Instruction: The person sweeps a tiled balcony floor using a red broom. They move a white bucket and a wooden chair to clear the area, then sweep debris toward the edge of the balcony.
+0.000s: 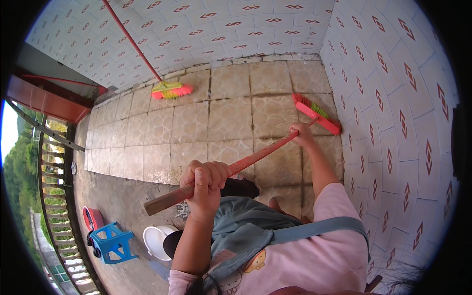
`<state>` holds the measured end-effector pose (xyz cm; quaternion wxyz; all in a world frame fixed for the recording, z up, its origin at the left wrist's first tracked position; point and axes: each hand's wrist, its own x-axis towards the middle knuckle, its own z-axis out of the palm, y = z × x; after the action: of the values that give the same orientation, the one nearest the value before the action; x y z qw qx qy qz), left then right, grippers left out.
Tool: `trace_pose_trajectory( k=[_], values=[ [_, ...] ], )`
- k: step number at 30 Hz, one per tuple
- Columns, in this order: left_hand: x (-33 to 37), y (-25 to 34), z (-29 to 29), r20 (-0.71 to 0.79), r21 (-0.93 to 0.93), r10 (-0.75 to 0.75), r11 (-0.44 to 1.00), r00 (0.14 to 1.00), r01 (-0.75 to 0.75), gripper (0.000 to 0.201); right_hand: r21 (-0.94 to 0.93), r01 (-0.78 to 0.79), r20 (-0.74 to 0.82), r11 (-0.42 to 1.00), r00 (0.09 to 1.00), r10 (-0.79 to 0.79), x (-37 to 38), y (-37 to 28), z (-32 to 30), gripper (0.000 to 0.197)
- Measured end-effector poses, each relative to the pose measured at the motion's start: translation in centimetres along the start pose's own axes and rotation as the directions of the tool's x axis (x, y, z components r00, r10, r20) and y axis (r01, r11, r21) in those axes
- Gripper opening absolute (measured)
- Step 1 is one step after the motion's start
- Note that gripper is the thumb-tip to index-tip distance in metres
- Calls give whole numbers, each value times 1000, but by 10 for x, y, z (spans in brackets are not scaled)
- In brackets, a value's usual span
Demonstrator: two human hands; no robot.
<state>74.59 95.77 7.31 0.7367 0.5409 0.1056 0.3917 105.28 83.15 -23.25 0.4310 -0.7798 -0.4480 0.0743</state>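
Observation:
I hold a broom (263, 152) with a worn red stick that slants across the middle of the view. My left hand (205, 183) is wrapped round the stick near its bare wooden end. Farther along, close to the head, my right hand (301, 133) grips the same stick. The broom head (322, 117), red with red and green bristles, is by the tiled floor (231, 118) near the right wall; whether the bristles touch the floor I cannot tell.
A second broom (169, 90) leans on the far tiled wall (221, 34). At lower left are a blue plastic stool (112, 243), a white bucket (156, 241) and a red basin (92, 216). A balustrade (58, 211) borders the left side, and a patterned wall (393, 123) rises at right.

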Motion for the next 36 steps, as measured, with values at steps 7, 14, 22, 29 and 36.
trace_pose_trajectory(
  k=[7, 14, 22, 29, 36],
  values=[
    [-16, 19, -2, -44, -24, 13, 1000, 999, -14, 33, 1, -10, 16, 1000, 1000, 10, -31, -18, 11, 2],
    [-36, 98, 7, -228, 236, 224, 957, 948, -170, 34, 190, 75, 94, 979, 991, -94, -1, -115, 88, 5],
    [-41, 145, 3, -239, 293, 352, 915, 905, -278, 32, 273, 104, 245, 956, 954, -174, -10, -175, 106, 6],
    [-32, 69, -6, -54, 55, 117, 992, 992, -114, 33, 14, 34, 126, 999, 991, -35, -37, -84, 23, 8],
    [-53, 26, -2, -59, 2, 33, 999, 998, -33, 33, -11, 28, 161, 1000, 987, -25, -45, -35, -9, 7]
  ],
)
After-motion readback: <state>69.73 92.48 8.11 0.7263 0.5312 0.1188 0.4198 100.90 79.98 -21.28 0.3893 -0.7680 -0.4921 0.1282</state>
